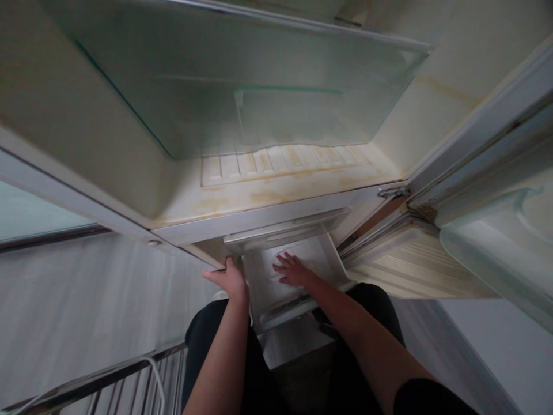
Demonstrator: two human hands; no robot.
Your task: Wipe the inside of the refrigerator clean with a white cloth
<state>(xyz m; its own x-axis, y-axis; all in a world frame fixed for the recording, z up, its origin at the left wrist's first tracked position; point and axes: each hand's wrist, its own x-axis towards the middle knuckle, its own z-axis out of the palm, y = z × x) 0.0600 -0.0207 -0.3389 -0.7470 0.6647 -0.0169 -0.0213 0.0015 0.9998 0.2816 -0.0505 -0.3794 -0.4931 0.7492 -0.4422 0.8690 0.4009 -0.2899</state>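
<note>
An open refrigerator stands in front of me, with a whitish drawer [268, 308] pulled out of its lower compartment between my knees. Inside that drawer, my right hand [291, 270] reaches low over the pale bottom, fingers spread and nothing seen in them. Whether a thin cloth or film lies beneath it, I cannot tell. My left hand [231, 279] is at the drawer's left side, by the lower compartment's frame. Its thumb points out to the left and its other fingers reach up, partly hidden; I see nothing held.
Above, glass shelves [194, 115] hang over a stained, ribbed compartment floor [276, 190]. The lower door [423, 259] and upper door [510, 230] are swung open at right. A second clear-fronted panel [298, 227] sits behind the drawer. A metal rack [129, 386] lies at lower left on the grey floor.
</note>
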